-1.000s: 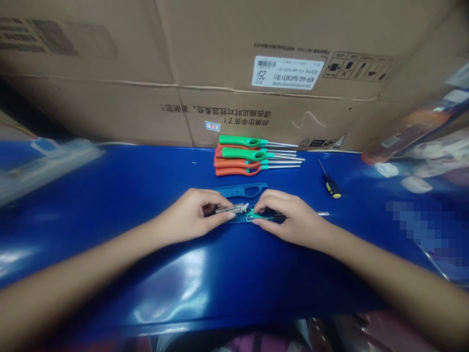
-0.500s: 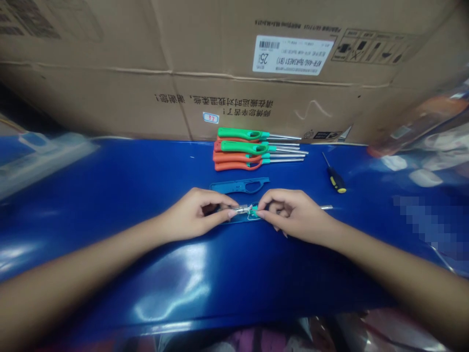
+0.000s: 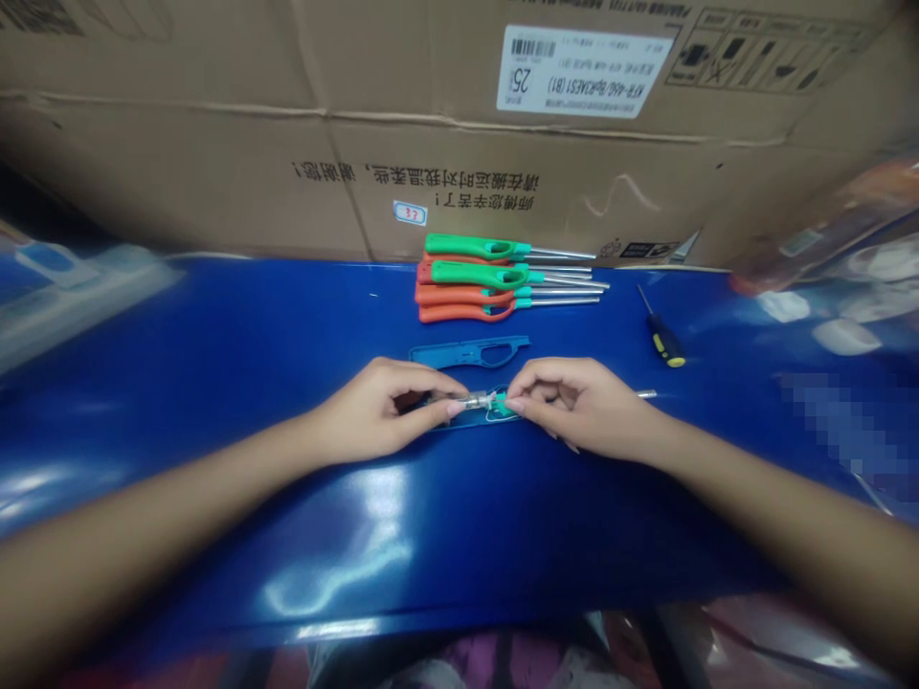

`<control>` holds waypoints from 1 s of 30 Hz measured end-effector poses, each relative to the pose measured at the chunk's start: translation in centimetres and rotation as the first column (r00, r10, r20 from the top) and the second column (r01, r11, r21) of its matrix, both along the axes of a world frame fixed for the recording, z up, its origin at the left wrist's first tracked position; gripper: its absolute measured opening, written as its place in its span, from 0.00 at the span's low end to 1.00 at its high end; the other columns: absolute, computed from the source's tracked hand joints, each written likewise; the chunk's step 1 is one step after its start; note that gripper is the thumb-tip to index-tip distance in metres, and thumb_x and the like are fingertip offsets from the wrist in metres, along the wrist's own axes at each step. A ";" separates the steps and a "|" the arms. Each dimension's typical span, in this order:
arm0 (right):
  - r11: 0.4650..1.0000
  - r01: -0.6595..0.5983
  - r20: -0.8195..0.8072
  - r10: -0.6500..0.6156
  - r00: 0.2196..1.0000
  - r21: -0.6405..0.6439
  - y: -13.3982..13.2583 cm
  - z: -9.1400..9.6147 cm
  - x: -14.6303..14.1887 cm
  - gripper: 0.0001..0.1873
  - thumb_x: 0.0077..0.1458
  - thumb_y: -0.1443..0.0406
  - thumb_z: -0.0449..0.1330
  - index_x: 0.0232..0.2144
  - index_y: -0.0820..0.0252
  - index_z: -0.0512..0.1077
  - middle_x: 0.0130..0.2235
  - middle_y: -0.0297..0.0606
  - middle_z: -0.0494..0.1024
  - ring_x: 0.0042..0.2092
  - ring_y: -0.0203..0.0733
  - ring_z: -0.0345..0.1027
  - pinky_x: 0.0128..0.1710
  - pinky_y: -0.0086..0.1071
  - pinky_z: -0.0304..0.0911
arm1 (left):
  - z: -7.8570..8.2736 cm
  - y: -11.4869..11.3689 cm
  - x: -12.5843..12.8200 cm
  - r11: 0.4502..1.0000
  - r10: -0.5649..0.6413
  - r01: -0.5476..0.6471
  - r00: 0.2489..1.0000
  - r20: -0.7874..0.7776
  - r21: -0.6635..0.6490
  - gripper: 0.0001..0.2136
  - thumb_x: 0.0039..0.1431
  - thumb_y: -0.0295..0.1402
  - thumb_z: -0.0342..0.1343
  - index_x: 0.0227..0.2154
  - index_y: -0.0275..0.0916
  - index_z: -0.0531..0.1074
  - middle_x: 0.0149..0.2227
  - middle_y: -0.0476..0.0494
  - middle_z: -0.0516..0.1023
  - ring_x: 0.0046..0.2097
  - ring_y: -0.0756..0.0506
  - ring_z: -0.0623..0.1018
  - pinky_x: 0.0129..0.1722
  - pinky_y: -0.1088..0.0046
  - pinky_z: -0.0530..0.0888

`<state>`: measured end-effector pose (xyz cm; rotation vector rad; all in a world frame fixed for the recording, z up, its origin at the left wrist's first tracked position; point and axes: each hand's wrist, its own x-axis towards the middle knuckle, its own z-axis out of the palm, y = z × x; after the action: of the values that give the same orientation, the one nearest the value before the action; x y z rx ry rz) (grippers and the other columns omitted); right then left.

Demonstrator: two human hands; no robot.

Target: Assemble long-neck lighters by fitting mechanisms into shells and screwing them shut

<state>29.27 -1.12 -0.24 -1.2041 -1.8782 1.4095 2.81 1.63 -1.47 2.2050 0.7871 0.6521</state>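
Between finger and thumb, my left hand (image 3: 392,407) grips a clear lighter fuel tank (image 3: 474,401) with metal fittings at its right end. My right hand (image 3: 574,402) is closed in a pinch at the green trigger (image 3: 501,404) beside the tank, where a thin white wire loops. Under both hands lies one blue lighter handle half (image 3: 478,424), mostly covered. A metal tube tip (image 3: 647,394) sticks out to the right of my right hand. Just behind, the other blue handle half (image 3: 466,353) rests on the table.
Several green and orange lighters (image 3: 474,277) lie stacked before a big cardboard box (image 3: 251,182). A black and yellow screwdriver (image 3: 664,340) lies at the right. Blurred plastic bags (image 3: 825,249) are at the far right, and a pale plastic container (image 3: 86,297) stands at the left.
The view has shifted slightly, so the box and lighters sit higher. Both hands keep their pinch on the tank and the trigger, with only slight finger movement.
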 end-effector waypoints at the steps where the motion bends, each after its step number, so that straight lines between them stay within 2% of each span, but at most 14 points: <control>1: 1.000 -0.001 0.001 0.001 1.000 0.004 0.0 0.0 0.0 0.09 0.61 0.60 0.61 0.35 0.61 0.72 0.19 0.23 0.66 0.16 0.26 0.57 0.15 0.23 0.54 | 0.0 0.0 0.0 1.000 0.002 -0.002 1.000 -0.001 0.001 0.11 0.65 0.35 0.58 0.44 0.37 0.81 0.39 0.41 0.85 0.32 0.49 0.81 0.31 0.76 0.75; 19: 0.998 -0.030 0.019 0.029 0.999 0.055 0.3 -0.3 0.1 0.11 0.59 0.59 0.61 0.33 0.63 0.73 0.23 0.28 0.65 0.24 0.29 0.54 0.23 0.26 0.51 | 0.0 0.1 0.0 1.000 -0.002 0.002 1.000 -0.023 0.017 0.11 0.65 0.36 0.59 0.44 0.38 0.81 0.39 0.43 0.85 0.33 0.49 0.81 0.34 0.77 0.75; 27: 0.998 -0.023 0.020 0.022 1.000 0.055 0.3 -0.4 0.2 0.11 0.59 0.59 0.62 0.33 0.63 0.73 0.23 0.28 0.65 0.25 0.30 0.54 0.24 0.26 0.51 | 0.0 -0.1 -0.1 0.999 -0.007 0.008 1.000 -0.028 0.043 0.11 0.65 0.35 0.58 0.45 0.38 0.81 0.38 0.44 0.84 0.28 0.52 0.77 0.27 0.78 0.70; 30: 0.998 -0.020 0.026 0.019 0.999 0.053 0.3 -0.4 0.2 0.11 0.59 0.59 0.61 0.33 0.62 0.73 0.23 0.28 0.65 0.25 0.30 0.54 0.24 0.26 0.51 | 0.0 -0.1 -0.1 0.999 -0.006 0.008 1.000 -0.030 0.049 0.11 0.65 0.35 0.58 0.45 0.37 0.81 0.38 0.44 0.84 0.29 0.52 0.77 0.28 0.78 0.70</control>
<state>29.43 -0.80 -0.65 -1.1866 -1.9372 1.3516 2.75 1.51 -1.42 2.2658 0.7860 0.6432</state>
